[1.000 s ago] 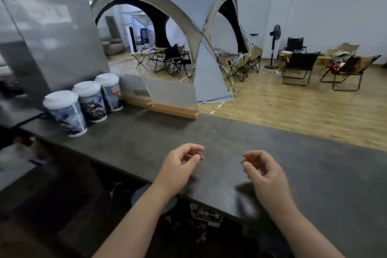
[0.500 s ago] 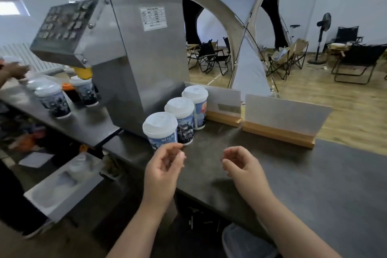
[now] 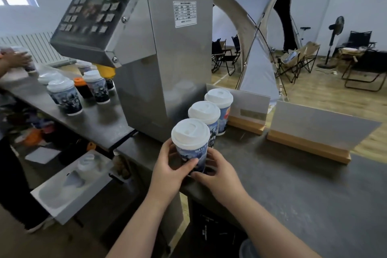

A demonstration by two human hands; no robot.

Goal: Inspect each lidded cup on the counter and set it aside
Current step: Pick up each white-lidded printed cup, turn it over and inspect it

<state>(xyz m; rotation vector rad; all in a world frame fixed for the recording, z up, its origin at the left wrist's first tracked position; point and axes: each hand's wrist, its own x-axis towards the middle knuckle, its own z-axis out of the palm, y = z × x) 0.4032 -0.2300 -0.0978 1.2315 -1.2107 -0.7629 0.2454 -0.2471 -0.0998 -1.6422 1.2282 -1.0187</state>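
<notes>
At the counter point(image 3: 293, 184) front edge, just right of the steel machine point(image 3: 167, 58): a diagonal row of three, all lidded, touching or nearly so. Both hands are on the nearest cup point(image 3: 191, 150). Grip: left hand point(image 3: 169, 172) wraps its lower body from the left, thumb across the printed front and fingers curled behind; right hand point(image 3: 217, 174) clamps the base from the right, fingers curled round it. Firm two-handed hold, neither hand free. Cup is upright, and its white lid point(image 3: 190, 134) is seated and looks flush all round. The base is hidden by the hands, so can't tell if it sits on the counter or is just off it. Behind it the middle cup point(image 3: 204, 114) and far cup point(image 3: 218, 98) stand untouched, lids on. Progress call: cup one of this row, pick-up/inspect stage, nothing from the row visibly set aside yet. Counter stretch to the right looks like the likely drop zone, but that's a guess. Remaining: check this one, park it, repeat for two more. More lidded cups point(image 3: 65, 98) sit left of the machine near another person's hand point(image 3: 14, 59); unclear whether those are in scope or already handled.
</notes>
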